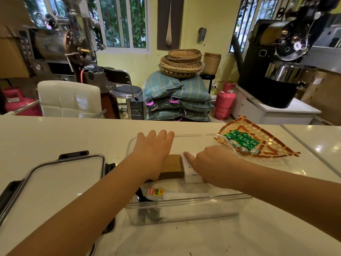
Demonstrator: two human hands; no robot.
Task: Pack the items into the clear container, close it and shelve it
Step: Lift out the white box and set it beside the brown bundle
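Note:
The clear container [184, 209] stands open on the white counter in front of me. Inside it lie a brown box [172, 166], a white box [191, 172] and a white tube with a yellow and red label [156, 193] near the front wall. My left hand [153, 146] lies flat over the container's far left part, fingers spread to its back rim and above the brown box. My right hand [210, 161] reaches in from the right and grips the white box beside the brown one. The container's lid [55, 182], clear with black clasps, rests to the left.
A woven bamboo tray [273, 145] with several green sachets [241, 141] sits at the container's right back corner. Beyond the counter's far edge are a white chair [70, 98], a stool, stacked sacks with baskets, pink gas cylinders and roasting machines.

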